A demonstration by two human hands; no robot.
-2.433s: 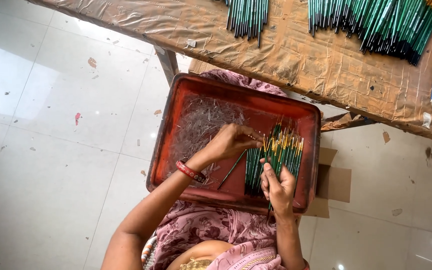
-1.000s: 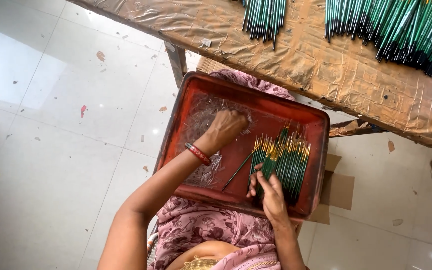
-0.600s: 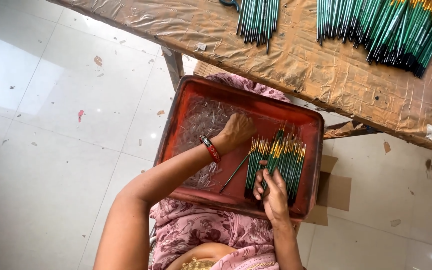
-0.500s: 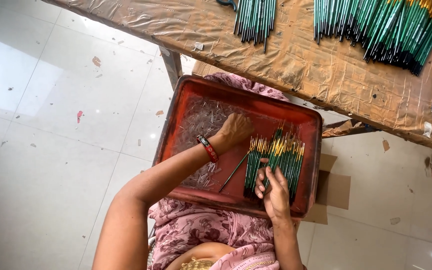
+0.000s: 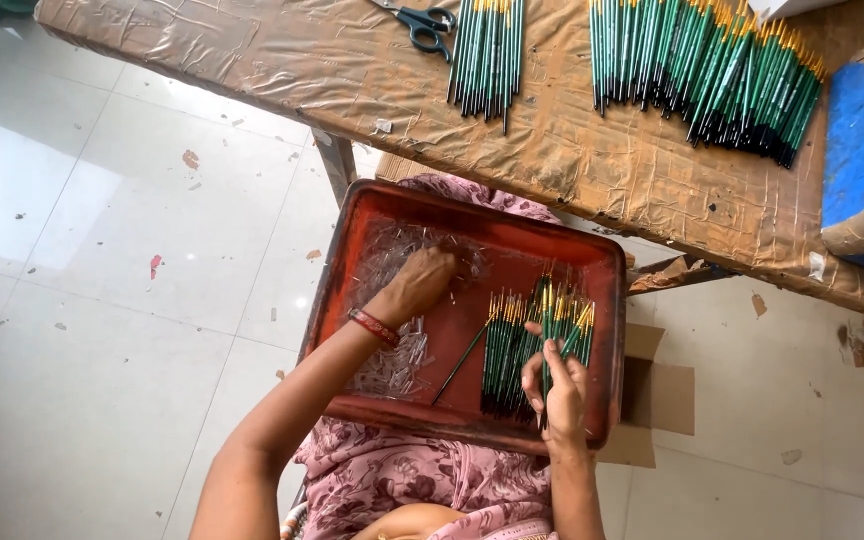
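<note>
A red tray (image 5: 352,255) rests on my lap. Its left half holds a heap of small clear plastic caps (image 5: 392,360); its right half holds a bunch of green-handled brushes (image 5: 512,340) with yellow ferrules. My left hand (image 5: 422,282), with a red bangle at the wrist, reaches into the caps with fingers curled, and what it pinches is hidden. My right hand (image 5: 555,385) grips a few of the brushes upright near the tray's near right corner. One loose brush (image 5: 460,358) lies slanted between the two heaps.
A low table (image 5: 252,60) covered in brown taped paper runs across the top, bearing scissors (image 5: 422,20), a small brush bundle (image 5: 487,50) and a large row of brushes (image 5: 712,65). A blue bin (image 5: 857,140) stands at right. Cardboard (image 5: 662,390) lies on the tiled floor.
My left hand has slid further up and left into the heap of caps. My right hand has stayed on the brushes, and the view has tilted to show more of the table.
</note>
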